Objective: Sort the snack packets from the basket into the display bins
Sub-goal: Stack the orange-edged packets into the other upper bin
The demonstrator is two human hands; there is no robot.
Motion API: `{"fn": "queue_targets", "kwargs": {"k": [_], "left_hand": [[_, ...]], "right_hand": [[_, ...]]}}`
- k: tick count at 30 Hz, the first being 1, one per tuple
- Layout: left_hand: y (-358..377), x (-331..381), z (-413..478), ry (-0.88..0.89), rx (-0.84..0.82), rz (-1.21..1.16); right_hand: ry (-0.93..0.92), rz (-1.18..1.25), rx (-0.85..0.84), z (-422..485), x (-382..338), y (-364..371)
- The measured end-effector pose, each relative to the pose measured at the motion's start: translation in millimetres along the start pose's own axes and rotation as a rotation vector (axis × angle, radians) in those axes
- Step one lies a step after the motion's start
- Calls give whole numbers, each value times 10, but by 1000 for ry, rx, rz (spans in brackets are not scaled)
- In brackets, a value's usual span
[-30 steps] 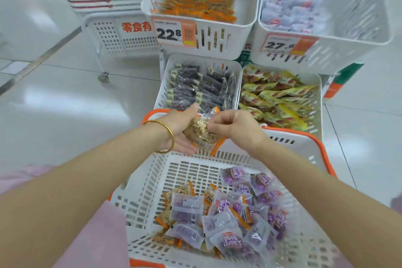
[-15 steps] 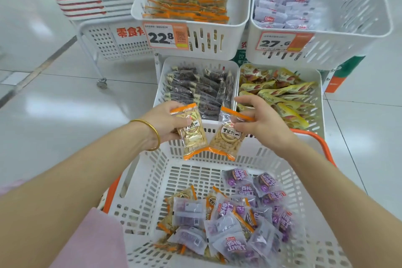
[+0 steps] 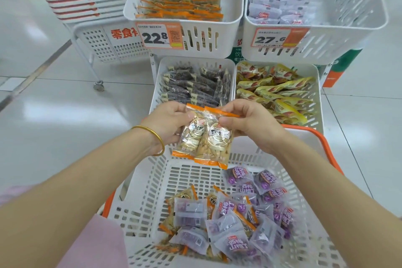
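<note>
Left hand (image 3: 166, 123) pinches first orange-edged packet (image 3: 191, 137); right hand (image 3: 250, 125) pinches second orange-edged packet (image 3: 217, 144), touching it. Both above white basket (image 3: 152, 183) far rim. Purple packets (image 3: 268, 184) inside basket.

Head view, down onto basket (image 3: 152, 180)

A thin, plain gold bangle (image 3: 154, 133) circles the left wrist, both forearms are bare, and smooth pale pink clothing (image 3: 95, 243) shows at the lower left edge.
</note>
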State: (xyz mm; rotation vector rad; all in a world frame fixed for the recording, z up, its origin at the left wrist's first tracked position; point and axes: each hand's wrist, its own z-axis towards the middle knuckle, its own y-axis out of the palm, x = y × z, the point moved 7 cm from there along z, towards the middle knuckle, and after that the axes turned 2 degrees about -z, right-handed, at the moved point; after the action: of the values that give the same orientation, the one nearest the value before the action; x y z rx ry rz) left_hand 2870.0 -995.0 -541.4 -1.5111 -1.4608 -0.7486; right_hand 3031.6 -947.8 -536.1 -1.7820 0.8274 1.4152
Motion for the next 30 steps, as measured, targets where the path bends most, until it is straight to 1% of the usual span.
{"fn": "queue_targets", "kwargs": {"k": [2, 5, 7, 8, 9, 11, 12, 14, 17, 19, 22, 23, 25, 28, 30], "left_hand": [[39, 4, 2, 9, -20, -39], [75, 41, -22, 35, 2, -138], [121, 50, -22, 39, -46, -196], [156, 45, -22, 46, -93, -170], [191, 48, -46, 55, -133, -81], [227, 15, -80, 77, -157, 126], [221, -14, -70, 78, -146, 173], [230, -21, -59, 112, -148, 194], [231, 71, -78, 189, -168, 289], [225, 189, -96, 241, -182, 327], [157, 487, -61, 312, -189, 324], [124, 626, -23, 343, -182, 321], [59, 964, 80, 419, -135, 373], [-79, 1522, 276, 546, 21, 413], [-248, 1829, 439, 637, 174, 412]], "right_hand": [[5, 35, 17, 2, 9, 28], [-13, 71, 52, 12, -17, 39], [-35, 83, 83, 15, -52, 26], [-50, 94, 93, 15, -70, 19], [-65, 104, 98, 14, -92, 19], [-94, 109, 98, 2, -145, 35], [-109, 96, 98, -5, -168, 45], [-130, 45, 107, -7, -200, 64], [-97, -2, 132, 33, -201, 20], [-43, -61, 56, 84, -258, -14], [18, -181, -175, 185, -499, -30], [16, -201, -211, 236, -623, -52], [-27, -243, -187, 395, -917, -172], [-116, -324, -71, 693, -1418, -419], [-200, -356, 60, 932, -1781, -620]]}}
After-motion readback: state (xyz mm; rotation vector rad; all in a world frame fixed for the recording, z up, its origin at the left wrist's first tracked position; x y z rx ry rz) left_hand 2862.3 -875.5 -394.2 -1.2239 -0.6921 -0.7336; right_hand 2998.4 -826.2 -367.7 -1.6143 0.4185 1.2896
